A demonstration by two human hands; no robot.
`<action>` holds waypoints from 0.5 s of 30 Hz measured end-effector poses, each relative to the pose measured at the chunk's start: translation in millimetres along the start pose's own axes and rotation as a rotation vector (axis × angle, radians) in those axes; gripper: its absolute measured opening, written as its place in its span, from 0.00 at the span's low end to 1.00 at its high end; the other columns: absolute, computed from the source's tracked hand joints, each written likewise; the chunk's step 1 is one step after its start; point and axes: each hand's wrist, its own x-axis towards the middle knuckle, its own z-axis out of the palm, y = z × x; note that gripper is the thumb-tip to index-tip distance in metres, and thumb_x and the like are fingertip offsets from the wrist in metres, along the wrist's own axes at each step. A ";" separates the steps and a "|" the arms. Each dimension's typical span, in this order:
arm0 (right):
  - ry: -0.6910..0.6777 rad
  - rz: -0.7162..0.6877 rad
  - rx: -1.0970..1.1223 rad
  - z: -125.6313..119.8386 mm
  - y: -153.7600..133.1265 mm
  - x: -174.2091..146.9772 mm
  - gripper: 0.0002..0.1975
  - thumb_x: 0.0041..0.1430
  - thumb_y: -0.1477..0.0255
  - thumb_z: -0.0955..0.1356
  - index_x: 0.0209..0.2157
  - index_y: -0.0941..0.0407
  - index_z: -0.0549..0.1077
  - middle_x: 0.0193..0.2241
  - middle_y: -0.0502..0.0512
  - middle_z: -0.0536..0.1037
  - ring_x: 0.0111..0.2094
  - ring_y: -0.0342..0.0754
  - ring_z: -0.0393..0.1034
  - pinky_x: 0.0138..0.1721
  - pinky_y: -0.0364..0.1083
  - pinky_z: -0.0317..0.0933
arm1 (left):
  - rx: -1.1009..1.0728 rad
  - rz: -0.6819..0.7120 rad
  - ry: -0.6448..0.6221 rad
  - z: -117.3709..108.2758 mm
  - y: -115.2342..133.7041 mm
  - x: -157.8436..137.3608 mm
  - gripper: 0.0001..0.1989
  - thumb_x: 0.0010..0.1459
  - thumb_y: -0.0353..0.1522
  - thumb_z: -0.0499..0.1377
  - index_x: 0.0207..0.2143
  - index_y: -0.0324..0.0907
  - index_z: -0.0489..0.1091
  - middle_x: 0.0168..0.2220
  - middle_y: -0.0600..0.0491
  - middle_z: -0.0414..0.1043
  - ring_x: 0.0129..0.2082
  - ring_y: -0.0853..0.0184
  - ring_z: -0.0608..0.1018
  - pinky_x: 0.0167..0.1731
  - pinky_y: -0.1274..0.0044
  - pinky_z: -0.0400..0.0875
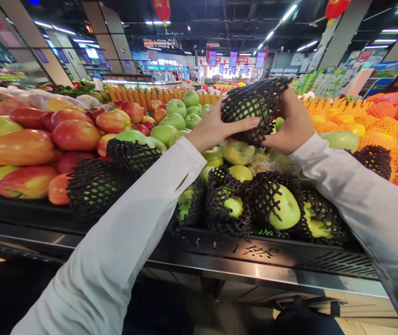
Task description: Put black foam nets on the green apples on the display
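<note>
Both my hands hold a green fruit in a black foam net (251,109) up above the display; its exact kind is hard to tell through the mesh. My left hand (211,126) grips its left side, with the thumb across the front. On the right side my right hand (295,124) is closed round the netted fruit, its fingers partly hidden behind it. Below my hands, a row of green fruits in black nets (284,207) lies along the front edge. Behind that row sit fruits in clear wrap (238,152).
Red and yellow apples (76,135) are piled at the left, with green apples (174,122) beside them. Fruits in orange foam nets (382,128) fill the right side. A metal shelf edge (255,270) runs across the front, and a low orange fence (139,96) stands behind.
</note>
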 end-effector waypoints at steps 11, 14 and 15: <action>0.366 -0.053 -0.077 -5.7 -12.2 -3.4 0.14 0.66 0.58 0.65 0.42 0.54 0.70 0.41 0.57 0.75 0.42 0.46 0.71 0.40 0.46 0.64 | -0.453 -0.294 0.188 -2.5 19.9 -0.7 0.26 0.58 0.56 0.51 0.31 0.43 0.70 0.29 0.53 0.71 0.26 0.71 0.73 0.20 0.79 0.58; 0.114 0.095 -0.048 4.3 -5.8 -2.4 0.26 0.63 0.46 0.63 0.34 0.56 0.73 0.33 0.56 0.76 0.36 0.45 0.69 0.39 0.46 0.63 | -0.521 -0.311 0.155 -1.3 23.8 -2.5 0.29 0.57 0.58 0.53 0.31 0.42 0.72 0.28 0.53 0.71 0.24 0.71 0.73 0.16 0.81 0.55; 0.041 0.110 -0.020 7.4 -3.8 -2.1 0.30 0.62 0.43 0.62 0.32 0.57 0.73 0.31 0.55 0.76 0.34 0.44 0.68 0.38 0.46 0.63 | -0.518 -0.322 0.156 -0.1 24.6 -3.3 0.29 0.57 0.58 0.54 0.31 0.42 0.73 0.28 0.53 0.71 0.24 0.72 0.73 0.17 0.81 0.57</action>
